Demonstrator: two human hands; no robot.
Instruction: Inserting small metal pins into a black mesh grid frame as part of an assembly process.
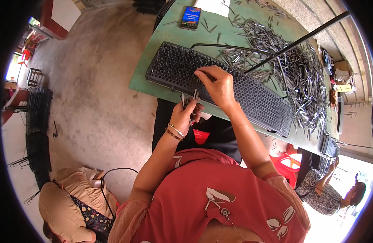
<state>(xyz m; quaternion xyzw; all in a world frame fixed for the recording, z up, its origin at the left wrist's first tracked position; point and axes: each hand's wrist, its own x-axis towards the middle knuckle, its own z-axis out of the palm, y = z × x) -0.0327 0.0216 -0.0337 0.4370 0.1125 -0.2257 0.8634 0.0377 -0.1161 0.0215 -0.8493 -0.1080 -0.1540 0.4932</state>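
Observation:
A long black rack [255,99] full of round holes lies along the near edge of the green table [154,87]. Thin dark pieces stand upright in the holes of its left part; the right part shows open holes. My left hand [182,117] is closed around a bunch of thin dark strips [185,99] just off the rack's near edge. Over the middle of the rack my right hand [221,89] is bent with fingers drawn together, the fingertips down by the holes. Whatever those fingertips hold is hidden.
A large heap of loose strips [292,69] covers the table beyond the rack. A black metal rod [300,40] slants across it. A phone [190,18] lies at the far left. Other people sit at lower left [77,202] and lower right [322,190]. A red stool [285,164] stands below.

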